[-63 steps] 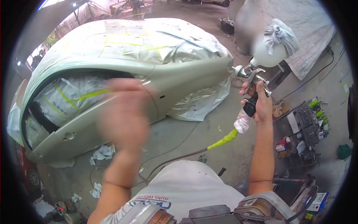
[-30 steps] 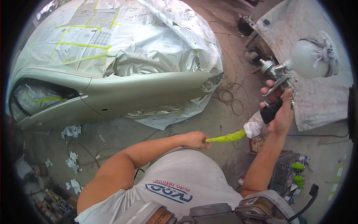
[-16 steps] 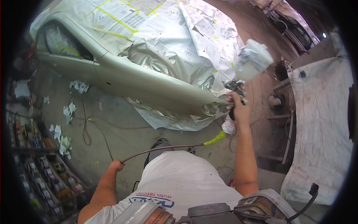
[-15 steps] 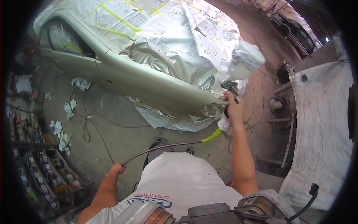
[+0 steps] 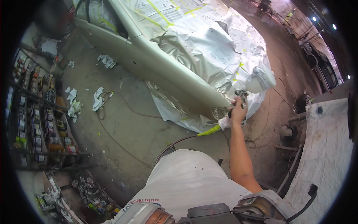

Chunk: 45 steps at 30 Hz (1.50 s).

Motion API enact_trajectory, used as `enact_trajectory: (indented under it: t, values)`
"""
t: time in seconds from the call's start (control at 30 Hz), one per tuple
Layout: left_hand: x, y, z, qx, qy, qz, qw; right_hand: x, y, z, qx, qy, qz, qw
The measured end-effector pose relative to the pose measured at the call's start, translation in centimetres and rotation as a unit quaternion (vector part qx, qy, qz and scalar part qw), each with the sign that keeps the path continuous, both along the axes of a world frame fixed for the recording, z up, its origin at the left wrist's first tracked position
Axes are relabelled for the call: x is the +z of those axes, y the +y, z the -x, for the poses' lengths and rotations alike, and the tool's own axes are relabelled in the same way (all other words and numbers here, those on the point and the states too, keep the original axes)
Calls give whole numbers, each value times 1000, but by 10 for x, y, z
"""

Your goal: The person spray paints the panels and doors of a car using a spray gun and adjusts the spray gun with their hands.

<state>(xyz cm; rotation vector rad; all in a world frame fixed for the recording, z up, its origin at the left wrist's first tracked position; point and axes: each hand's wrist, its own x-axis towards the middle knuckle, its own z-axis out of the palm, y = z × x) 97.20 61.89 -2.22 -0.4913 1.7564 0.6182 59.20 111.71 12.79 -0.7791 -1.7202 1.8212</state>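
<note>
My right hand (image 5: 238, 112) is closed round the grip of a spray gun (image 5: 241, 93), arm stretched out ahead. A whitish cup (image 5: 260, 80), wrapped in part with pale material, sits on the gun. From its lower end an air hose (image 5: 175, 140) with a yellow-green wrapped section (image 5: 209, 130) curves back toward my body. Beside the gun is the front end of a pale greenish car fender (image 5: 186, 84); masking paper (image 5: 209, 44) held by yellow tape covers the rest of the car's front. My left hand is out of view.
Shelves of cans and bottles (image 5: 37, 127) stand at the left. Crumpled paper (image 5: 98, 99) and a looped hose (image 5: 112, 127) lie on the floor. At right are a pale sheet-covered stand (image 5: 324, 138) and metal frame legs (image 5: 289, 175); another dark vehicle (image 5: 317, 63) is farther off.
The view has swung left, shifting the car rightward in the picture. My left hand, which held the hose, has left the view. My right hand keeps the spray gun near the fender's front end.
</note>
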Motion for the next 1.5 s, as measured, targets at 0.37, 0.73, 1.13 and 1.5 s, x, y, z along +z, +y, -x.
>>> enact_trajectory:
  t: [0.37,0.73,1.13,1.5]
  values:
    - [-40,-8,29,292,113,-88,946,121,40,11,291,-50,-57,954]
    - [132,132,62,389,139,-188,891,174,31,225,539,-41,-205,816]
    - [194,418,-45,670,254,1,697,190,109,275,591,39,-114,797]
    - [175,680,-108,807,67,-192,554,136,237,189,663,-19,-155,732]
